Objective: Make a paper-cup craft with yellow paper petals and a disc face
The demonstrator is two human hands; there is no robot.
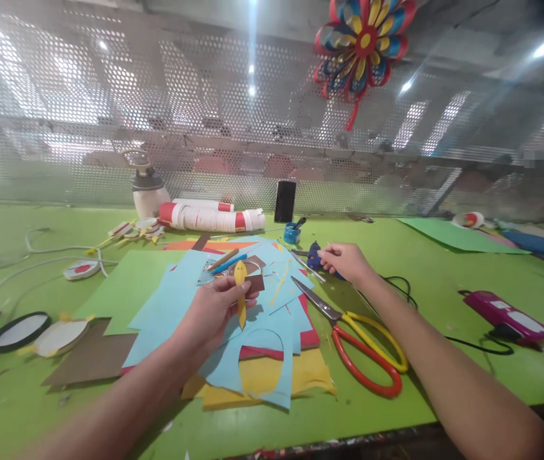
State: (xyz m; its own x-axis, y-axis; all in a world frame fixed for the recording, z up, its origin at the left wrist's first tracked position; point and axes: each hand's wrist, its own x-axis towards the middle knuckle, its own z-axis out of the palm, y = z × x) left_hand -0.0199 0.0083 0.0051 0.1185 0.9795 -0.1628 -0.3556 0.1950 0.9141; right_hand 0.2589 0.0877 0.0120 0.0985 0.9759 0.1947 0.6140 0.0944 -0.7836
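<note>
My left hand pinches a narrow yellow paper cutout, pointed at its lower end, above the pile of paper. A small brown paper piece shows at the same fingers. Farther out on the right, my right hand has its fingers closed at a blue glue gun, partly hidden behind them. Large scissors with red and yellow handles lie open below that hand. Light blue paper sheets spread beneath my left hand, one with a round hole cut out.
White-and-red paper rolls, a spray bottle, a phone and a small blue pot stand at the back. A purple power strip with black cord lies right. Round cutouts lie left. A paper flower hangs above.
</note>
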